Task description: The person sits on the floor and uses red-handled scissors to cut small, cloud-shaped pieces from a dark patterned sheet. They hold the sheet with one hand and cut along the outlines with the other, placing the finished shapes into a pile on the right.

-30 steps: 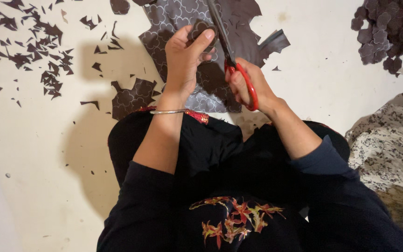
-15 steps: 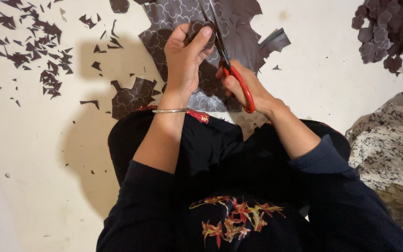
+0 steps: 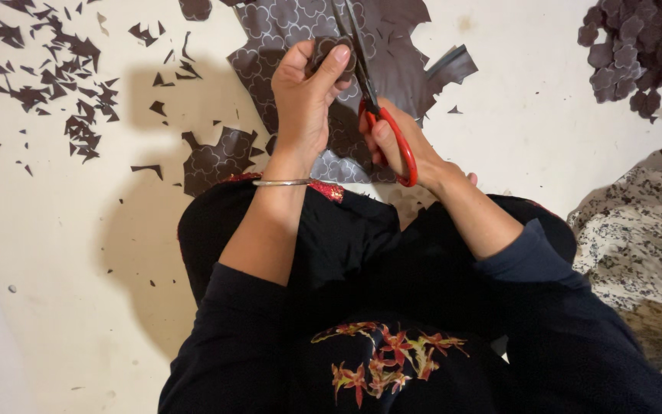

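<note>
My left hand [image 3: 306,100] pinches a small dark brown patterned piece [image 3: 323,50] between thumb and fingers, a thin metal bangle on its wrist. My right hand [image 3: 398,142] grips red-handled scissors [image 3: 369,92], the blades pointing up beside the held piece and nearly closed. Under both hands lies a large dark brown sheet [image 3: 285,31] printed with a pale clover pattern, its edges cut ragged.
Several small dark offcuts [image 3: 47,84] are scattered at the upper left. A larger scrap [image 3: 216,157] lies near my left knee. A heap of cut-out shapes [image 3: 637,46] sits at the upper right. Speckled fabric [image 3: 645,238] lies at the right.
The scissors have shifted slightly toward the held piece and the blades have closed a little. My left hand has turned the piece slightly.
</note>
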